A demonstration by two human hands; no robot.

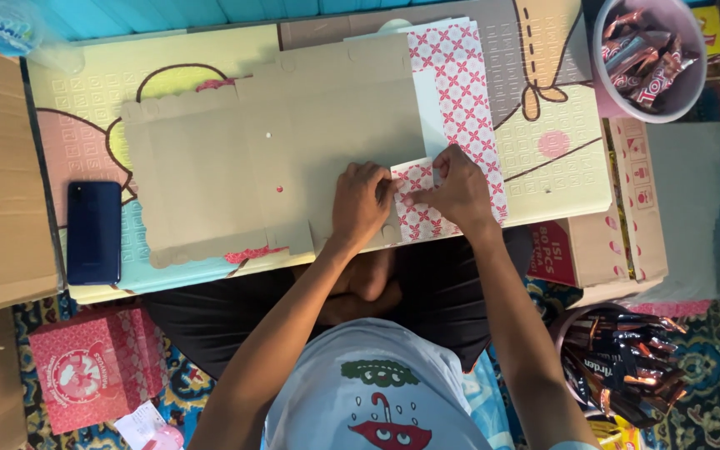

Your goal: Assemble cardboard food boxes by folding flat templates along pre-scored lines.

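Observation:
A flat brown cardboard box blank [268, 158] lies on a low table with a cartoon-printed top [560, 167]. Its right part shows a red-and-white patterned face [464, 92]. My left hand [360, 204] presses on the brown cardboard near the table's front edge. My right hand [460, 187] pinches a small red-and-white patterned flap [417, 218] of the blank, folded up between both hands. The fingertips of both hands meet on that flap.
A dark blue phone [93, 233] lies at the table's left end. A pink bowl of wrapped snacks [647, 58] stands at top right, another tub of sachets [618, 367] at bottom right. A red patterned box [97, 367] lies on the floor, large cardboard [2, 167] at left.

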